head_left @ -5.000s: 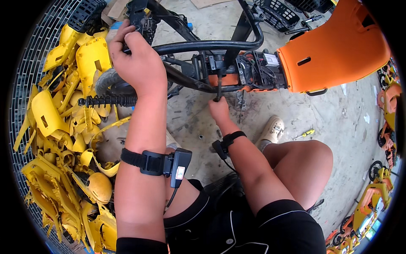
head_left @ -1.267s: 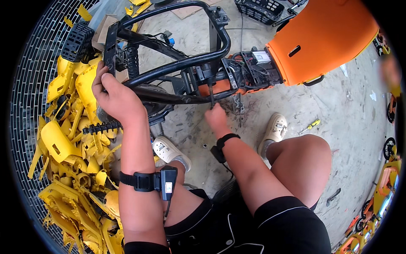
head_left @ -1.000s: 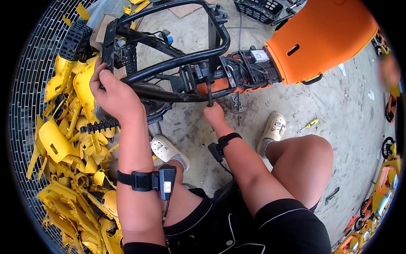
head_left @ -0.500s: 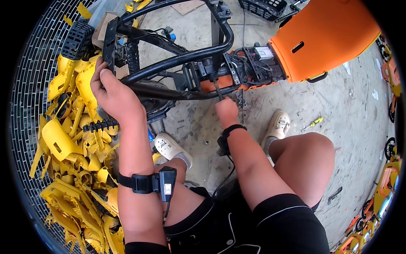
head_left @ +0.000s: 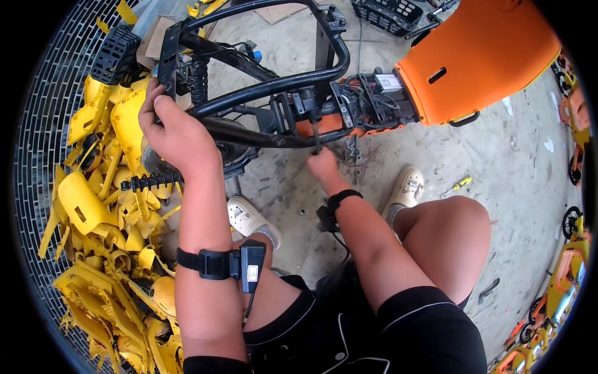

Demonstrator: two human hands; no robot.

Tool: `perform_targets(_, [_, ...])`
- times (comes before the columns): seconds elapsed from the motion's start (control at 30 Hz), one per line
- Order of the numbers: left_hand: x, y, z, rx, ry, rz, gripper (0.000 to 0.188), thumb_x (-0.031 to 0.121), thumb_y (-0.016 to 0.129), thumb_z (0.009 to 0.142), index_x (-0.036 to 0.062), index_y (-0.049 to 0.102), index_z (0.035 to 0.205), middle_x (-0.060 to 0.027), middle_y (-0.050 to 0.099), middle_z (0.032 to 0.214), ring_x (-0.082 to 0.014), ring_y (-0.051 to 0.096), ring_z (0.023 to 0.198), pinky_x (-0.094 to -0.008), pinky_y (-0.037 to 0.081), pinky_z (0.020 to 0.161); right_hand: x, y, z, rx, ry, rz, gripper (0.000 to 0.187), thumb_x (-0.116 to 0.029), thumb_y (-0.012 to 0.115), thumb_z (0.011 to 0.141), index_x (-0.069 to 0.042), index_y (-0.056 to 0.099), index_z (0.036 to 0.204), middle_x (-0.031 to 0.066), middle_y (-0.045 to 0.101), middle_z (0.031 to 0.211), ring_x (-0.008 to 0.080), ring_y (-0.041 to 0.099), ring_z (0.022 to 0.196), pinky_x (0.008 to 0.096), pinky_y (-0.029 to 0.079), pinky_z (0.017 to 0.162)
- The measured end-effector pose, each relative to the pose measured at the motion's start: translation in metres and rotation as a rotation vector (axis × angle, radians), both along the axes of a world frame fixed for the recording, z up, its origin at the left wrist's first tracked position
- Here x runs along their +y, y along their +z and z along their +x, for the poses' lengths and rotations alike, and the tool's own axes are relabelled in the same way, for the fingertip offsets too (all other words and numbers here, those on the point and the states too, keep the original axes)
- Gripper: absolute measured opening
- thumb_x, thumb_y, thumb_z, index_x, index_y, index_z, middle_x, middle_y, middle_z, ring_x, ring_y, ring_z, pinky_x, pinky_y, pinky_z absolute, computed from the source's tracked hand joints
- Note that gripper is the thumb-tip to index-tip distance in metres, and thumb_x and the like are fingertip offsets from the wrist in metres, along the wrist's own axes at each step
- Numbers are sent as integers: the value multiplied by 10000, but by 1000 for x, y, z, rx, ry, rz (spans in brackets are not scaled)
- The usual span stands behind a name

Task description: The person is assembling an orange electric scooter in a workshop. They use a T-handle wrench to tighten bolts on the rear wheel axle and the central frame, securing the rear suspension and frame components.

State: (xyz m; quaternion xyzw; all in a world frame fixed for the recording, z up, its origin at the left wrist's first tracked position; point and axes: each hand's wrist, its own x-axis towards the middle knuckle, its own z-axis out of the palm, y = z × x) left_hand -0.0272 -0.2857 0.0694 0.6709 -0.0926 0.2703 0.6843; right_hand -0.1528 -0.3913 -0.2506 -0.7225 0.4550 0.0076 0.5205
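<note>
A black tubular vehicle frame [head_left: 274, 85] stands in front of me at the upper middle. At its left end my left hand [head_left: 180, 134] is closed round the end of a flat black bar [head_left: 167, 59]. My right hand [head_left: 322, 164] sits just below the frame's near tube, closed round a slim wrench [head_left: 316, 132]. The wrench's shaft reaches up to a dark housing [head_left: 304, 105] between the frame plates; its handle is hidden in my fist. To the right of this lie wires and a metal box [head_left: 389, 81], with a large orange panel [head_left: 479, 59] beyond.
Broken yellow plastic parts [head_left: 87, 202] are heaped along the left side, with a black shock absorber [head_left: 149, 182] beside them. A black basket [head_left: 387, 15] is at the back. A yellow-handled screwdriver [head_left: 460, 184] lies on the floor at right. Orange and yellow vehicles [head_left: 560, 280] line the right edge.
My right hand has turned with the wrench, moving a little left. My left hand and the frame's left end have shifted slightly to the right.
</note>
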Motion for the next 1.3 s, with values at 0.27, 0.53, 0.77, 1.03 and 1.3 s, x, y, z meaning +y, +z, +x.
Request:
perform_targets(0.27, [9,-1,3,29,42,-2,223,135,469,982,-28,556,1107,-170,564,1353,-232,524,1253,-339,361,1121,15,20,10,-34,-32,477,366,-223,675,761,52,673,1002,277,705,960,424,683,956,446,527,843])
perform_targets(0.53, [0,5,-3,38,19,7,221,129,474,985,-34,553,1112,-180,555,1360,-237,518,1262,-337,364,1119,-3,13,4,293,116,-44,336,-220,556,829,-26,720,1050,232,718,1031,413,676,1008,465,540,858])
perform_targets(0.77, [0,7,-8,78,13,-26,231,141,485,989,-28,558,1127,-154,557,1368,-208,554,1201,-307,422,1048,-17,35,-5,350,58,-159,328,-225,552,837,-36,743,1024,224,715,1079,405,677,1042,467,532,910])
perform_targets(1.03, [1,8,-9,81,21,13,225,144,490,977,-7,588,1112,-125,562,1384,-189,576,1158,-276,486,916,-33,24,-9,368,116,-242,328,-233,553,835,-36,747,1012,226,717,1063,396,686,1023,468,542,884])
perform_targets(1.3, [1,5,-7,57,18,57,217,154,476,983,15,579,1114,-122,543,1413,-180,570,1186,-269,498,836,-1,-4,8,152,44,303,246,-158,535,808,34,686,837,245,704,900,345,654,646,461,510,579])
